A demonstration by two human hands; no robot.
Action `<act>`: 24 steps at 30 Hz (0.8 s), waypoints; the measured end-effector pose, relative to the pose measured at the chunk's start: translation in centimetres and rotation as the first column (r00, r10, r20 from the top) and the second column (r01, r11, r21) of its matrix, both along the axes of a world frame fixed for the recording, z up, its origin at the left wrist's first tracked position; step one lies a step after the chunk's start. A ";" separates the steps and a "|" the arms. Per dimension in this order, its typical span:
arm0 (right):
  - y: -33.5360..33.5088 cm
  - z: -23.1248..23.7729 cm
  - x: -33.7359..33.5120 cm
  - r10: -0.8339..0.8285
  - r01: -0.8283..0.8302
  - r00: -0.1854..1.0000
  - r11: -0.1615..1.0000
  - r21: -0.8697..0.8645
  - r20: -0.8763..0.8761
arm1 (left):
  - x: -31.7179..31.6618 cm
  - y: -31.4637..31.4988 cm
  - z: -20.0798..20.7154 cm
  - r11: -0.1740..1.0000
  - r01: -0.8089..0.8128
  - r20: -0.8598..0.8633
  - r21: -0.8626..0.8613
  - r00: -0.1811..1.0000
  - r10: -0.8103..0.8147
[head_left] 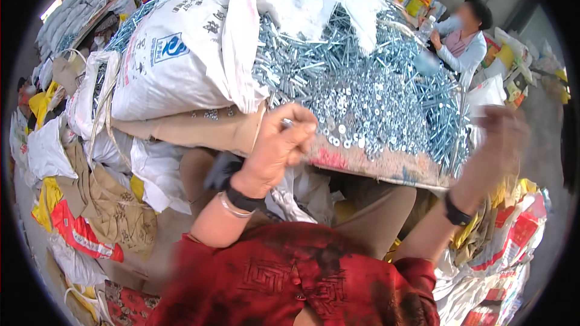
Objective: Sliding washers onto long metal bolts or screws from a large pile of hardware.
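My left hand (283, 139) is raised at the near edge of the worktable, beside the white woven sack. Its fingers are curled and pinched together. A small shiny metal bit shows between them, too little to name. My right hand (500, 127) is off the table's right side, smeared by motion, so its fingers cannot be read. Between the hands lies a spread of small washers and nuts (362, 108) on the board. Long threaded bolts (302, 63) are heaped behind and around them, with more bolts (444, 127) along the right edge.
A full white woven sack (187, 54) rests on the table's left. Empty sacks (115, 205) lie on the floor to the left, with more bags (507, 229) at lower right. Across the table's far right corner sits another person (462, 48). The table's front edge (386, 172) runs above my knees.
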State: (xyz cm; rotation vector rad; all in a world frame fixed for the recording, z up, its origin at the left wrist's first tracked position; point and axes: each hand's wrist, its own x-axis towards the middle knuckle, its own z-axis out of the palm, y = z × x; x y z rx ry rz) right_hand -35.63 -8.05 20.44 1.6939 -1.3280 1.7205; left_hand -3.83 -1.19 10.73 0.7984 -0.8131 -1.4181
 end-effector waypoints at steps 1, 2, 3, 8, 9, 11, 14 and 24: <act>-0.7 -0.8 3.8 0.487 -0.574 0.751 0.815 0.076 0.445 | -0.4 -1.2 -2.8 0.991 0.088 -0.160 0.099 0.985 -0.072; -2.3 -3.1 5.2 0.512 -0.680 0.644 0.723 0.119 0.569 | -0.7 -1.6 -3.8 0.976 0.188 -0.189 0.107 0.968 -0.166; -3.9 -5.4 5.7 0.540 -0.750 0.605 0.634 0.191 0.585 | -1.2 -1.8 -4.6 0.975 0.198 -0.192 0.098 0.965 -0.177; -10.5 -10.2 12.7 0.527 -0.828 0.560 0.392 0.402 0.639 | -1.8 -2.1 -8.9 0.983 0.171 0.181 -0.070 0.971 -0.156; -12.5 -11.1 13.6 0.547 -0.810 0.586 0.397 0.432 0.598 | -1.5 -2.2 -9.2 0.981 0.181 0.175 -0.070 0.970 -0.167; -16.5 -13.4 16.3 0.558 -0.701 0.705 0.451 0.553 0.438 | -0.2 -2.5 -9.5 0.974 0.225 0.105 0.007 0.969 -0.225; -21.4 -16.2 19.3 0.562 -0.366 0.786 0.759 0.538 -0.259 | 1.7 -2.8 -9.5 0.969 0.232 -0.029 0.086 0.973 -0.230; -23.1 -15.3 19.8 0.476 -0.091 0.424 0.868 0.487 -0.770 | 3.0 -3.6 -10.5 0.911 0.398 -0.300 0.112 0.887 -0.351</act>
